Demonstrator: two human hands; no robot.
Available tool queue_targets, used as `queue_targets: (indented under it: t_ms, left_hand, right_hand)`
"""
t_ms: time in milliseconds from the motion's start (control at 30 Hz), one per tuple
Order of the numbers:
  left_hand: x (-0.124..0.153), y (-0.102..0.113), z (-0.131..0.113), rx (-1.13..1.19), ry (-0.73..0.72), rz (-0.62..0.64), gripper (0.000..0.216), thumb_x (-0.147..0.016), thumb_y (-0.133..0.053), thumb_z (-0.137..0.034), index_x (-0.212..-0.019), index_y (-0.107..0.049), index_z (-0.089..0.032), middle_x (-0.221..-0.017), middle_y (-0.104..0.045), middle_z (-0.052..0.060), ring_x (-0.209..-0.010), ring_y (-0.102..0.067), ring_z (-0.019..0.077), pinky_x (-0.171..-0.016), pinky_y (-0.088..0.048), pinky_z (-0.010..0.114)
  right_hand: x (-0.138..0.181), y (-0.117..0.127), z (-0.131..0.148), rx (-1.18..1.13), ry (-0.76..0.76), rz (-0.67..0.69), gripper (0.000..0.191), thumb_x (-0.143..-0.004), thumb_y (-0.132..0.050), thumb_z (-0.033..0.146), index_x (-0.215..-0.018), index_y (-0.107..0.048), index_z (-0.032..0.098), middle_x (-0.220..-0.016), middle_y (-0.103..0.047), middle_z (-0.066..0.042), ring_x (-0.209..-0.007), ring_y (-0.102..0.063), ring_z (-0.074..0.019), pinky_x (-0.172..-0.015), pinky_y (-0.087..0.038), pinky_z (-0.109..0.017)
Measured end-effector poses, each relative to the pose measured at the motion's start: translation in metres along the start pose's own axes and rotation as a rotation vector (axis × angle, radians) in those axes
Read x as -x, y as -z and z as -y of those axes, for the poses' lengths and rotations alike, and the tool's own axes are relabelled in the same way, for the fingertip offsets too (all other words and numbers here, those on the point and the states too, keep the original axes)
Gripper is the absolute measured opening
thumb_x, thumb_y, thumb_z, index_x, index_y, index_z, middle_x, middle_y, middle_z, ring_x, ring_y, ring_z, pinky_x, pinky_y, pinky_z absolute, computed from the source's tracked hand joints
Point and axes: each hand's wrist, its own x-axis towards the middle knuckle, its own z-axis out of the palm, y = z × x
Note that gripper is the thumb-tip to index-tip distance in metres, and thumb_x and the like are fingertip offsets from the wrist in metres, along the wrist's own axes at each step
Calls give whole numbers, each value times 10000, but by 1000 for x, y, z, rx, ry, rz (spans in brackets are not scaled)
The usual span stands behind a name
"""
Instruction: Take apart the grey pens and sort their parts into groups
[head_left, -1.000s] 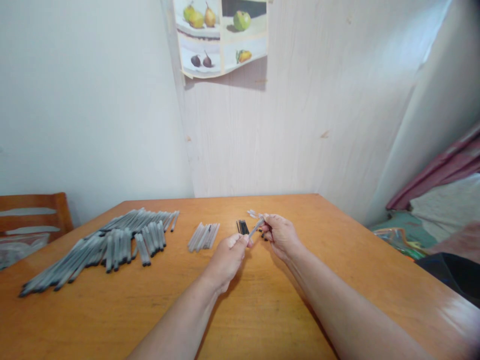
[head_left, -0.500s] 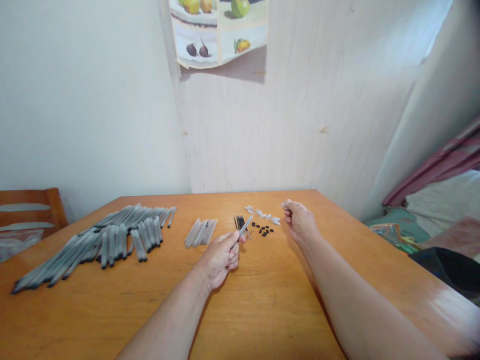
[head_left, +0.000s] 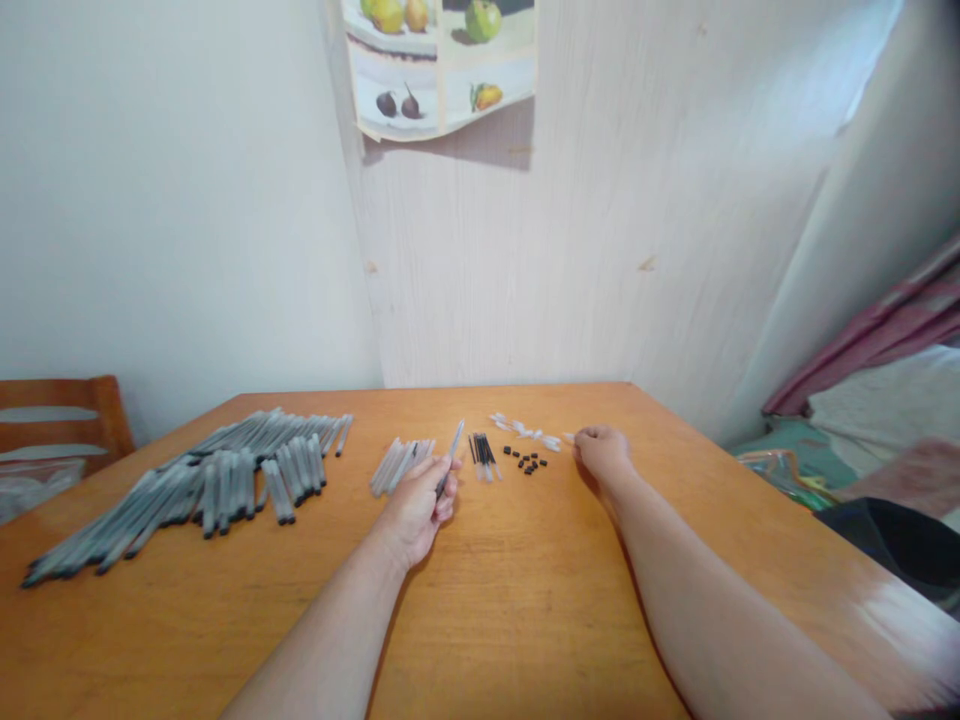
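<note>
My left hand (head_left: pixel 420 505) is closed around a pen (head_left: pixel 455 440) with a translucent barrel, its tip pointing up and away from me. The dark lower end shows between the fingers. Just left of that hand lies a row of clear pen barrels (head_left: pixel 390 465). My right hand (head_left: pixel 604 450) rests low at the tabletop with its fingers pinched on a small translucent white piece (head_left: pixel 568 438). Similar white pieces (head_left: pixel 525 430) lie to its left. Between the hands are black ink refills (head_left: pixel 481 452) and small black plugs (head_left: pixel 531 462).
A large pile of pens with black ends (head_left: pixel 232 465) covers the left of the wooden table (head_left: pixel 510 620). A chair (head_left: pixel 112 430) stands at the left. On the right are a black bag-like object (head_left: pixel 892 545) and cloth (head_left: pixel 877 400). A fruit picture (head_left: pixel 442 70) hangs on the wall.
My left hand has moved left and slightly down with the pen, away from the refills. My right hand has dropped to the tabletop, still pinching a small whitish piece.
</note>
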Motion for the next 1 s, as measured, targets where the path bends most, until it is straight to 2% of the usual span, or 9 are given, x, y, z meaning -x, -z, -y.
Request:
queue_targets:
  t_ms: [200,567,733,800,900,1000]
  left_hand:
    - [-3,2,0,-2,1,-50,233,-810,-632,-355,-923,-586,-156,-598,-530,-42,-413,-389,40,-411,-236,167]
    - [-5,1,-1,15,8,-89,146,-817,-608,-259,-915,-580,-155,-685,-641,25,-484,-512,70,-426,-301,166]
    - [-5,1,-2,12,29,-83,149,-825,-605,-247,-940,-575,-157,-798,-696,66,-525,-568,87,-443,-339,179]
    - [-5,1,-2,1,42,-83,151,-841,-589,-246,-960,-574,-155,-860,-714,89,-558,-592,93,-457,-355,182]
    - [-6,1,-2,-15,48,-86,165,-864,-569,-256,-995,-575,-157,-935,-726,111,-639,-634,110,-493,-384,187]
    - [-5,0,-2,-17,32,-88,183,-866,-585,-296,-999,-580,-170,-980,-731,110,-770,-670,140,-557,-427,202]
  right_hand:
    - [2,2,0,247,-8,17,143,-688,-618,250,-698,-747,187,-722,-690,-111,-686,-615,-223,-601,-393,-301]
    - [8,4,7,377,-4,69,209,-761,-585,299,-675,-741,190,-715,-699,-126,-667,-630,-220,-585,-396,-294]
    - [13,2,17,383,29,12,257,-812,-530,318,-806,-751,186,-835,-716,-137,-762,-635,-233,-602,-378,-293]
    - [19,-1,25,345,77,-25,269,-826,-514,325,-838,-742,184,-839,-709,-126,-784,-623,-228,-611,-372,-287]
    - [35,-9,42,168,212,-31,252,-825,-515,337,-758,-703,182,-751,-676,-77,-740,-591,-193,-614,-363,-269]
    - [61,-24,60,-123,299,101,238,-803,-553,355,-652,-630,189,-608,-599,-19,-614,-530,-154,-578,-351,-259]
